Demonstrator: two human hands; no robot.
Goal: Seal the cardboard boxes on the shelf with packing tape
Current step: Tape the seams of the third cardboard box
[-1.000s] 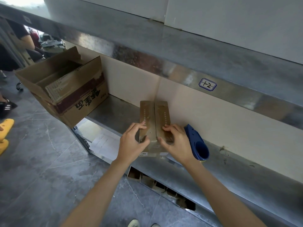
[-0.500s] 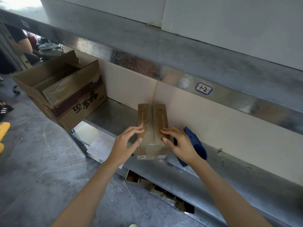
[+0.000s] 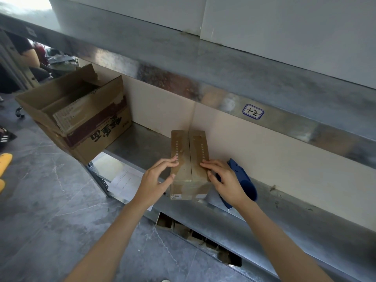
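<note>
Small box [image 3: 189, 157] sits at the front edge of the metal shelf [image 3: 140, 145]; flaps closed, seam down the middle, contents hidden; left hand [image 3: 155, 180] and right hand [image 3: 226, 180] grip its near end, curved fingers on the flaps, thumbs against the sides; blue dispenser [image 3: 246, 184] just beside it, behind the right hand; big box [image 3: 97, 137] open, overhanging the shelf's left end, printed cardboard inside; label [image 3: 253, 112] on the upper shelf edge; papers [image 3: 126, 180] one level down; grey marbled floor [image 3: 40, 200].
</note>
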